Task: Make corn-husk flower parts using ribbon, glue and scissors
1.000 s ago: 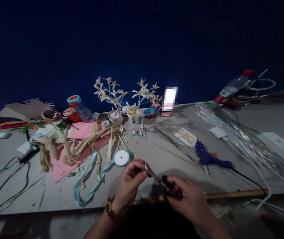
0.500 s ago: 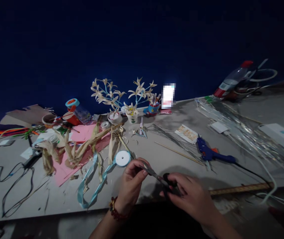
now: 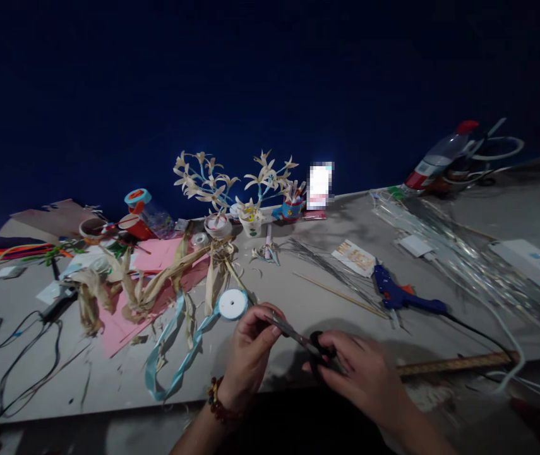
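Dried husks (image 3: 133,308) lie on the bench (image 3: 274,284) at 10 o'clock from the left hand (image 3: 251,345), a spool of light-blue ribbon (image 3: 232,304) at 11. The left hand — fingers curled, thumb at the blade tips — cannot be judged as to what, if anything, it grasps. Scissors (image 3: 294,333), at its 3 o'clock, point toward 10, their black handles gripped by the right hand (image 3: 368,373). A blue glue gun (image 3: 401,296) lies at the latter's 1 o'clock.

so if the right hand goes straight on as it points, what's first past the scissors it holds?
Probably the left hand, at the blade end of the scissors; depth is unclear from this one view.
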Tool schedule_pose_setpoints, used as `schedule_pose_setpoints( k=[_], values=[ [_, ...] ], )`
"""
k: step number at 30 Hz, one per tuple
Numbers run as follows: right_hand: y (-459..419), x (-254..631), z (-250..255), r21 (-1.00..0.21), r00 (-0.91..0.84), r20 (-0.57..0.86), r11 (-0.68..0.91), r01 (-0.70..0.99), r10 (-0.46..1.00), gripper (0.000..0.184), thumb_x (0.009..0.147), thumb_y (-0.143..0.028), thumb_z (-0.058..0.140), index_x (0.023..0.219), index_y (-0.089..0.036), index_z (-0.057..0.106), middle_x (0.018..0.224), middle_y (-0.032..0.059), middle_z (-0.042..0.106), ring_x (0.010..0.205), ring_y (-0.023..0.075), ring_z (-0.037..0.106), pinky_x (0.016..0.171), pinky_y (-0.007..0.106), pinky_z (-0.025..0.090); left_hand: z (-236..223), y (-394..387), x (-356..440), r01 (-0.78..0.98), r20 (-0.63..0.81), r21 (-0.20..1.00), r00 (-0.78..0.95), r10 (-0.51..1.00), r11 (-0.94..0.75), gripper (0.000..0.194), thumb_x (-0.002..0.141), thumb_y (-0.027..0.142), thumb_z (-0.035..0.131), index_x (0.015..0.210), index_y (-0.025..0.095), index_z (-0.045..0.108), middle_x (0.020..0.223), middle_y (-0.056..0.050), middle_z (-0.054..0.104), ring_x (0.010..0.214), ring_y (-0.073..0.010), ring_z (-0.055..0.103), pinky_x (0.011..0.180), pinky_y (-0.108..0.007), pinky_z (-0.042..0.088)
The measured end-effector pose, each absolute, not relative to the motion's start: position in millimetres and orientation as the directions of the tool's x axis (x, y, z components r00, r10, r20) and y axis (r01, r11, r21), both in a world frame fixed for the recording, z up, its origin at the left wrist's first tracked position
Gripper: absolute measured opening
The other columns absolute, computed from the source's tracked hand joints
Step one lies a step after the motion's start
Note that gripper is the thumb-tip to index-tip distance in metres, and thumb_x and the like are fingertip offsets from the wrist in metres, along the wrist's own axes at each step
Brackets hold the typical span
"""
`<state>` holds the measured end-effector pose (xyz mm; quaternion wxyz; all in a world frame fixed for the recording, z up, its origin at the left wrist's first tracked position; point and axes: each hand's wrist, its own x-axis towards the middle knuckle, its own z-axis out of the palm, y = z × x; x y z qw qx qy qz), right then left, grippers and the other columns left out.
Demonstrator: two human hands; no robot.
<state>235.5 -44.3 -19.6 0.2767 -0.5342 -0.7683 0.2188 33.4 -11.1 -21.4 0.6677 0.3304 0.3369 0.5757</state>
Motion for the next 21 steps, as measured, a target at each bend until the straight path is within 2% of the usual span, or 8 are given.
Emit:
schedule_pose_setpoints(
  k=[4, 7, 9, 14, 17, 21],
  values=[
    [-43.5, 235.1, -23.0, -0.68, -0.243, 0.197, 0.311, 0.664, 0.95, 0.009, 0.087, -0.033, 0.063, 0.085, -0.024, 0.065, 0.074, 0.002, 0.074, 0.066, 0.0205, 0.069, 0.063, 0.028, 0.05, -20.7, -10.9, 33.6, -0.539, -0.049, 0.835, 0.13, 0.99, 0.113, 0.02, 0.077, 0.031, 0.082, 0.078, 0.02, 0.065, 0.081, -0.002, 0.063, 0.076, -0.0164, 0.058, 0.074, -0.03, 0.046],
    [-39.0, 240.6, -35.4, -0.745, -0.146, 0.134, 0.197, 0.638, 0.98, 0.017, 0.088, -0.037, 0.061, 0.079, -0.023, 0.061, 0.067, -0.0001, 0.071, 0.06, 0.0185, 0.067, 0.058, 0.026, 0.049, -20.6, -11.1, 32.8, -0.528, -0.044, 0.841, 0.148, 0.988, 0.117, 0.015, 0.081, 0.027, 0.079, 0.079, 0.019, 0.066, 0.079, -0.002, 0.063, 0.076, -0.0157, 0.057, 0.075, -0.029, 0.045],
    [-34.5, 250.1, -47.8, -0.732, -0.084, 0.092, 0.124, 0.67, 0.992, 0.016, 0.088, -0.039, 0.06, 0.081, -0.024, 0.061, 0.065, -0.0004, 0.07, 0.057, 0.0182, 0.066, 0.055, 0.026, 0.048, -20.5, -11.3, 32.2, -0.521, -0.066, 0.844, 0.138, 0.988, 0.129, 0.014, 0.082, 0.026, 0.078, 0.08, 0.018, 0.067, 0.078, -0.002, 0.063, 0.076, -0.0151, 0.056, 0.075, -0.029, 0.044],
    [-25.3, 276.0, -77.0, -0.503, -0.028, 0.094, 0.072, 0.862, 0.995, 0.012, 0.083, -0.034, 0.059, 0.088, -0.026, 0.065, 0.078, 0.0028, 0.077, 0.07, 0.0234, 0.072, 0.062, 0.029, 0.049, -19.7, -10.0, 32.4, -0.563, -0.16, 0.799, 0.138, 0.977, 0.21, 0.019, 0.077, 0.027, 0.081, 0.077, 0.016, 0.066, 0.074, -0.001, 0.062, 0.072, -0.0137, 0.055, 0.072, -0.027, 0.043],
    [-20.6, 277.7, -82.2, -0.352, -0.017, 0.062, 0.037, 0.935, 0.998, 0.012, 0.083, -0.035, 0.061, 0.089, -0.025, 0.065, 0.082, 0.0044, 0.078, 0.073, 0.0256, 0.074, 0.06, 0.03, 0.047, -20.0, -7.6, 32.7, -0.621, -0.211, 0.732, 0.185, 0.96, 0.281, 0.021, 0.075, 0.027, 0.082, 0.075, 0.016, 0.064, 0.073, 0.0, 0.062, 0.068, -0.0122, 0.055, 0.07, -0.026, 0.043],
    [-12.0, 271.2, -75.2, -0.284, 0.04, -0.033, -0.048, 0.958, 0.999, 0.015, 0.083, -0.035, 0.065, 0.091, -0.023, 0.063, 0.082, 0.0052, 0.078, 0.072, 0.0261, 0.074, 0.057, 0.028, 0.043, -21.4, -5.0, 32.0, -0.684, -0.279, 0.631, 0.24, 0.93, 0.366, 0.023, 0.072, 0.025, 0.084, 0.073, 0.016, 0.063, 0.074, 0.001, 0.061, 0.063, -0.009, 0.052, 0.068, -0.025, 0.043]
  ],
)
